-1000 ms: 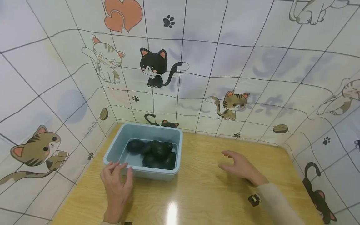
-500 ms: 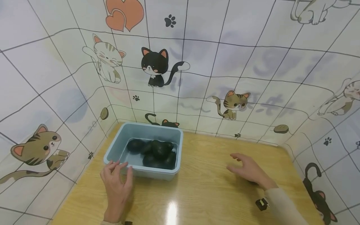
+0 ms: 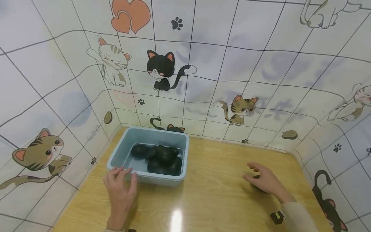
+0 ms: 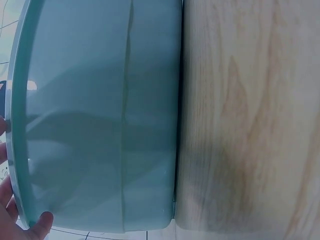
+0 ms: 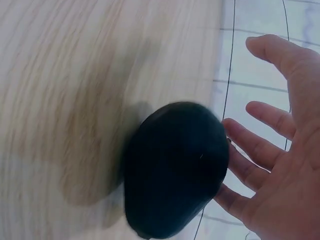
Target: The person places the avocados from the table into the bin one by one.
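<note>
A light blue plastic bin [image 3: 145, 178] stands at the left, several dark green avocados [image 3: 165, 156] piled mostly toward its right side. My left hand [image 3: 120, 190] holds the bin's near rim at the left corner, fingers over the edge and thumb against the outer wall, as the left wrist view also shows. At the right, my right hand [image 3: 265, 178] hovers over a lone dark avocado [image 5: 175, 170], which it largely hides in the head view. Its fingers are spread and extend past the avocado in the right wrist view, with the thumb held well apart.
A wooden table [image 3: 214, 193] bears everything. Behind it and on both sides rise walls [image 3: 203, 80] covered with cat-patterned sheeting. A small black device [image 3: 277, 217] sits at the right wrist.
My right hand has moved to the right, away from the bin, and a bit of the lone avocado now shows between thumb and fingers. The left hand and bin stay put.
</note>
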Demonstrator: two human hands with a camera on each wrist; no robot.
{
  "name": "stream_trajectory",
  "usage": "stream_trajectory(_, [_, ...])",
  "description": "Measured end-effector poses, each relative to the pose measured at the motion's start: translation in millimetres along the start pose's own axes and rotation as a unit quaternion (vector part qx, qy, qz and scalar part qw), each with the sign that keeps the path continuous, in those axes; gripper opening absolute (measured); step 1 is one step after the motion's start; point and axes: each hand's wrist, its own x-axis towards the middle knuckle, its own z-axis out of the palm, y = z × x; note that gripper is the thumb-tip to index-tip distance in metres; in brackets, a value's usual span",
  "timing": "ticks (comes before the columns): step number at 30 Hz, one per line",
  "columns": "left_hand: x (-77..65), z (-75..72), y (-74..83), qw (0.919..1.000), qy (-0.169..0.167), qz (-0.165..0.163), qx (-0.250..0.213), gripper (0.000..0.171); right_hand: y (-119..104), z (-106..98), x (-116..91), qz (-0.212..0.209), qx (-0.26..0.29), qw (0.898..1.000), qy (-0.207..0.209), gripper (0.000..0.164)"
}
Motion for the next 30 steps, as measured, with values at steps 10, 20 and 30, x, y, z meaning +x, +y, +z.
stream_trajectory(10, [-2.1, 2.1, 1.0, 1.0000, 0.010, 0.000, -0.003, 0.020, 21.6, 1.5, -21.8, 0.033, -0.009, 0.999, 0.009, 0.073])
stream_trajectory(20, [-0.4, 0.5, 2.2, 1.0000, 0.009, 0.004, 0.000, 0.020, 34.5, -0.2, -35.8, 0.071, -0.008, 0.997, -0.004, 0.081])
stream_trajectory(30, [-1.6, 0.6, 4.1, 1.0000, 0.006, 0.002, 0.000, 0.020, 47.0, 4.0, -40.5, 0.091, -0.005, 0.996, -0.017, 0.089])
